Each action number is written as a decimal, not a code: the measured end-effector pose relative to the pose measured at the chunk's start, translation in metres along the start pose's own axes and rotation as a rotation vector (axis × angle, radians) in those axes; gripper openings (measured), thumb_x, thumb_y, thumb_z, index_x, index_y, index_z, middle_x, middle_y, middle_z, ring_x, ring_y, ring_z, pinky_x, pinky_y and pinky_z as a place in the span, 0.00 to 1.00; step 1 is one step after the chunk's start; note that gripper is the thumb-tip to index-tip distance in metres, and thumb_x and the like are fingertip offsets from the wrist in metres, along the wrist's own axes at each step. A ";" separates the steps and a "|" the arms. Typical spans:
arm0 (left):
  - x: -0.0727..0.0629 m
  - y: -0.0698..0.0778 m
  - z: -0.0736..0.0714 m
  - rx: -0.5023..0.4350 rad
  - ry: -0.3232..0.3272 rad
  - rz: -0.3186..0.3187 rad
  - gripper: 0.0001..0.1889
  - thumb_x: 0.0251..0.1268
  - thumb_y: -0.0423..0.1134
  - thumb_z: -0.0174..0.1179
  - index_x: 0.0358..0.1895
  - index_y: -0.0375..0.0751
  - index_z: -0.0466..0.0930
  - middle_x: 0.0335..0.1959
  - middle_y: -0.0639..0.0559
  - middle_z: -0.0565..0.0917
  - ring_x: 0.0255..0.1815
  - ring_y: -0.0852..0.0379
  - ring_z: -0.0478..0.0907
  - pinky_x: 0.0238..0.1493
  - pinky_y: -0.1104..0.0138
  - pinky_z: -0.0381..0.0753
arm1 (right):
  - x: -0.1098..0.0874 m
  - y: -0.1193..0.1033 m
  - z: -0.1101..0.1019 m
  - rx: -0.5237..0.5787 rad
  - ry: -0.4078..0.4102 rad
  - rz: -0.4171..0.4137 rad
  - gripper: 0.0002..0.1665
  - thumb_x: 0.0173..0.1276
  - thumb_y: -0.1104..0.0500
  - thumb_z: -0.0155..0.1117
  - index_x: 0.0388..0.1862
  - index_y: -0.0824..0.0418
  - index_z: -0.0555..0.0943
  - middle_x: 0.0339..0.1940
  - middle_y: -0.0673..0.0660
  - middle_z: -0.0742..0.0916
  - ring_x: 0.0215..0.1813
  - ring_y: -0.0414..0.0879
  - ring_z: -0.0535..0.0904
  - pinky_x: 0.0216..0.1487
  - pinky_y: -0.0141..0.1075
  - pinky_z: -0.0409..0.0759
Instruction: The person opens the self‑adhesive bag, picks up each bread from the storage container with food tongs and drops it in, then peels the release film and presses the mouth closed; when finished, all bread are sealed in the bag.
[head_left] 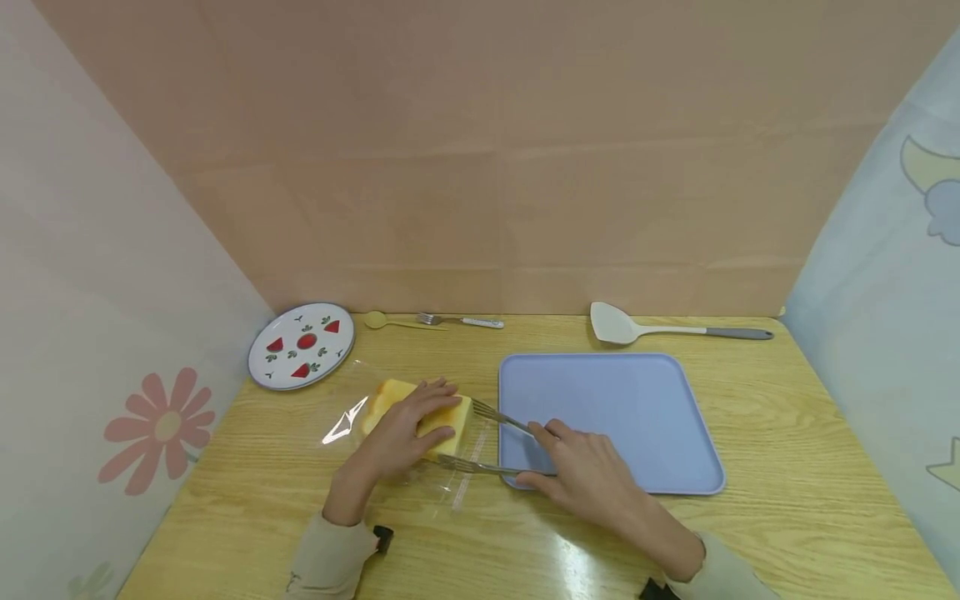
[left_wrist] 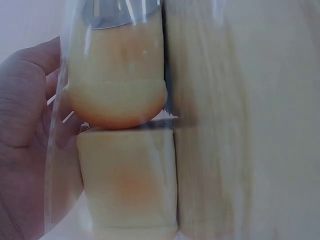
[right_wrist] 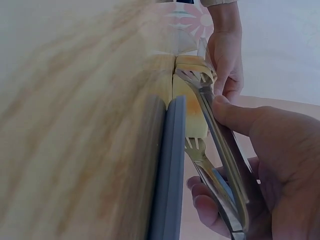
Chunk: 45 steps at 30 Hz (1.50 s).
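Pale yellow bread pieces (head_left: pixel 459 417) lie on the table with a clear plastic bag (head_left: pixel 343 423) about them; in the left wrist view, two bread pieces (left_wrist: pixel 127 180) show through the film. My left hand (head_left: pixel 408 425) rests on top of the bread, fingers and thumb extended over it. With my right hand (head_left: pixel 592 471) I hold metal tongs (head_left: pixel 517 423) with fork-shaped ends. Their arms are spread, one tip by the bread's far right corner, the other along its near side. Whether the tips touch the bread I cannot tell.
A blue tray (head_left: pixel 622 408) lies right of the bread, under part of the tongs. Behind are a white plate with watermelon prints (head_left: pixel 288 362), a yellow spoon (head_left: pixel 377 320), a fork (head_left: pixel 480 322) and a white spatula with a grey handle (head_left: pixel 615 325). Fabric-like walls border the table.
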<state>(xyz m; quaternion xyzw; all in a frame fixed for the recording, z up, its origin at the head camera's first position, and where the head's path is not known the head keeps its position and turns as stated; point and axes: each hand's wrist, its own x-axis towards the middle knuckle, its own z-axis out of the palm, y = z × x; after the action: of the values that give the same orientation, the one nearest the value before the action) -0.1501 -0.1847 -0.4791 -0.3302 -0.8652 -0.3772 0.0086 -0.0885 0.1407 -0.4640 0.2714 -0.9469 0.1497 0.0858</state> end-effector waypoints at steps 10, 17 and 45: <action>-0.003 -0.024 0.008 0.037 0.055 0.049 0.25 0.88 0.50 0.61 0.75 0.40 0.82 0.79 0.44 0.78 0.87 0.42 0.66 0.91 0.53 0.55 | -0.001 0.004 -0.006 -0.019 -0.019 0.048 0.45 0.64 0.30 0.82 0.66 0.62 0.87 0.45 0.52 0.89 0.28 0.39 0.81 0.24 0.34 0.78; 0.000 -0.003 -0.001 0.007 0.037 -0.041 0.24 0.84 0.42 0.65 0.73 0.33 0.82 0.78 0.36 0.78 0.85 0.33 0.66 0.87 0.39 0.57 | -0.006 0.012 -0.016 -0.003 0.000 0.080 0.45 0.64 0.32 0.83 0.68 0.61 0.87 0.50 0.54 0.91 0.31 0.41 0.84 0.25 0.33 0.80; 0.003 0.002 -0.005 0.173 0.106 -0.064 0.19 0.82 0.28 0.63 0.71 0.27 0.82 0.75 0.31 0.80 0.79 0.29 0.73 0.82 0.34 0.66 | -0.043 0.065 -0.061 0.062 0.086 0.307 0.45 0.67 0.36 0.83 0.73 0.63 0.83 0.45 0.54 0.87 0.25 0.32 0.70 0.22 0.33 0.71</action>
<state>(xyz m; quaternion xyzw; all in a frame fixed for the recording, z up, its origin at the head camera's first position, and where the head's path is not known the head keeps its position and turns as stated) -0.1527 -0.1854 -0.4734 -0.2800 -0.9030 -0.3180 0.0707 -0.0821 0.2341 -0.4328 0.1195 -0.9676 0.2018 0.0938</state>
